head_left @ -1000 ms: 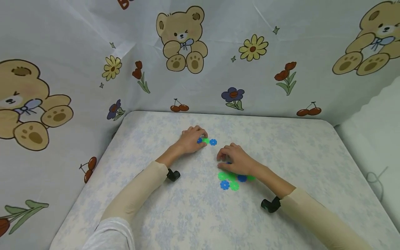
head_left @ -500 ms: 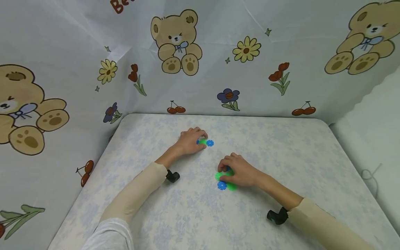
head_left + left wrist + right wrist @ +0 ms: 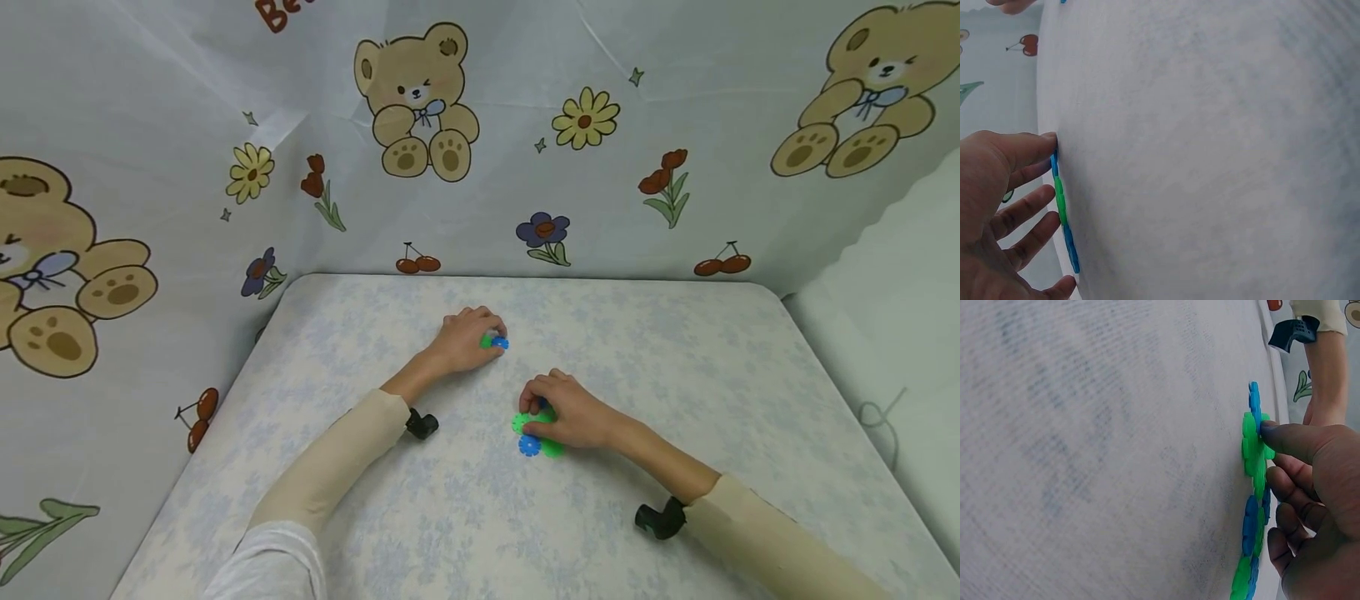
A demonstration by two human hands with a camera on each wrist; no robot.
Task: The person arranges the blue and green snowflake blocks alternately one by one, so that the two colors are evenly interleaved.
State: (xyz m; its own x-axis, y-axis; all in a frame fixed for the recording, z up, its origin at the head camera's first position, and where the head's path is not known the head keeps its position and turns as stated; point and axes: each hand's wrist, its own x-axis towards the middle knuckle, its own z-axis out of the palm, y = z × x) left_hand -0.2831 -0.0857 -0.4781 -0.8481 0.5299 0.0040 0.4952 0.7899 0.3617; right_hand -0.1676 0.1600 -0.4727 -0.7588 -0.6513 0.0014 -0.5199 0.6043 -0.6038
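Note:
In the head view my left hand (image 3: 468, 340) is at the far middle of the table, thumb and fingers around a short row of joined snowflake discs. The left wrist view shows this row edge-on: a green disc (image 3: 1060, 200) between two blue ones, with the thumb at one end and fingertips against its side. Nearer and to the right, my right hand (image 3: 573, 412) holds a flat cluster of joined green and blue snowflake discs (image 3: 529, 446). Its thumb presses on a disc at the top in the right wrist view, fingers curled behind. The palm hides part of the cluster.
The table (image 3: 420, 517) has a pale blue-patterned cover. Behind it and at the left hangs a curtain (image 3: 510, 50) printed with bears and flowers. A thin cord (image 3: 881, 421) lies at the right edge. Each wrist carries a black camera (image 3: 660, 518).
My right hand has come down and nearer onto the disc cluster, now covering more of it. My left hand has slid slightly right along its row. The head view has shifted a little.

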